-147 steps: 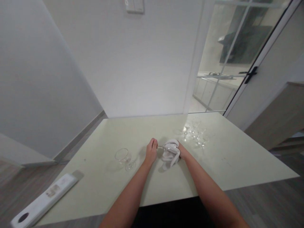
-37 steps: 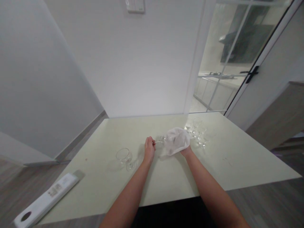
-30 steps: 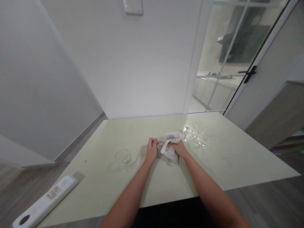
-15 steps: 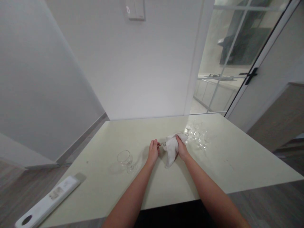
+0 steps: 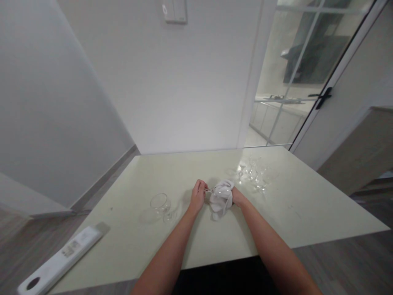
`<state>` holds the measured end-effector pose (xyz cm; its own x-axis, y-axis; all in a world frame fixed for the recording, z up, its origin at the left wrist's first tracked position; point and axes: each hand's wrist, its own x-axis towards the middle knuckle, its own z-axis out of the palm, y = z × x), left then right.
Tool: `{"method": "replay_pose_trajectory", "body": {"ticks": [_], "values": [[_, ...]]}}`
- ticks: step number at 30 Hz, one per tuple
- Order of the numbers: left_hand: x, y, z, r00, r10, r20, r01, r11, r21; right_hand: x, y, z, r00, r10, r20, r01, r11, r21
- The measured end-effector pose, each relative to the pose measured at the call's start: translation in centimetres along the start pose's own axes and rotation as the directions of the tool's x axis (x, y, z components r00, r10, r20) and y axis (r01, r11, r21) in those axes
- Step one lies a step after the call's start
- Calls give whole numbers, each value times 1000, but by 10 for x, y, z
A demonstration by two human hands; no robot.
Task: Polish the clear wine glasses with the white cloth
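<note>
Left hand [image 5: 199, 194] pinches the stem end of the stemmed glass [image 5: 224, 191], held sideways over the desk [image 5: 294, 209], likely to leave the bowl free for the cloth [image 5: 217, 203] bunched under and around it. Right hand [image 5: 237, 197] is behind bowl and cloth; fingers hidden, can't tell grip. Second glass [image 5: 162, 206] near left forearm, glass cluster [image 5: 252, 175] beyond right hand: both knock risks. White slab [image 5: 55, 265] at left edge, well apart.
</note>
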<state>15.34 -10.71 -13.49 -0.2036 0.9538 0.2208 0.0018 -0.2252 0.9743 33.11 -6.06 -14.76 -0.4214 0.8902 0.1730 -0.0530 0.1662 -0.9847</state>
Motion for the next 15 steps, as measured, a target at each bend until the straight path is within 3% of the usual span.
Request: {"method": "replay_pose_trajectory", "body": {"ticks": [7, 15], "values": [[-2, 2, -2, 999, 37, 5, -37, 999, 3, 5, 5, 2, 1000, -23, -14, 22, 998, -53], [-2, 1, -3, 999, 38, 0, -38, 999, -8, 6, 6, 2, 997, -45, 68, 49, 997, -58]]}}
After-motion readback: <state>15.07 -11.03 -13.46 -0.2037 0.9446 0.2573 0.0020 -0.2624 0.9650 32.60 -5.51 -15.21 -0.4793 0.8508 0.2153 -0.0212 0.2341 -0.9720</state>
